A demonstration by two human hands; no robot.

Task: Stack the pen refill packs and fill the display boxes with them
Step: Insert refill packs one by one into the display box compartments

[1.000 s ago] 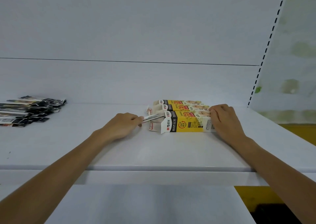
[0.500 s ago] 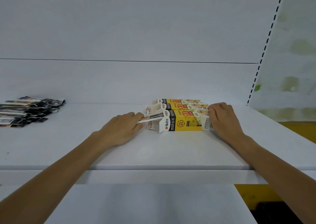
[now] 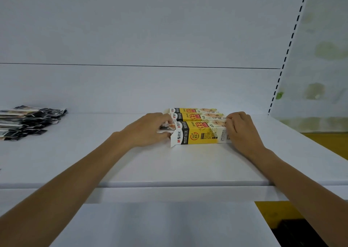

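1. So, near display box on the shelf reads "M&G", "360°", "0.5".
2. Left hand grips refill packs at its left end; right hand clutches its right end.
3. Loose pile far left, cut off.

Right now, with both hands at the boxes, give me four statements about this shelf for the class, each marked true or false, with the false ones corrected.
1. Three yellow display boxes lie side by side on the white shelf. True.
2. The left hand holds refill packs at the open end of the nearest box. True.
3. The right hand rests on the loose pile. False: it holds the nearest box's right end; the pile lies far left, untouched.
4. The boxes stand upright. False: they lie flat.
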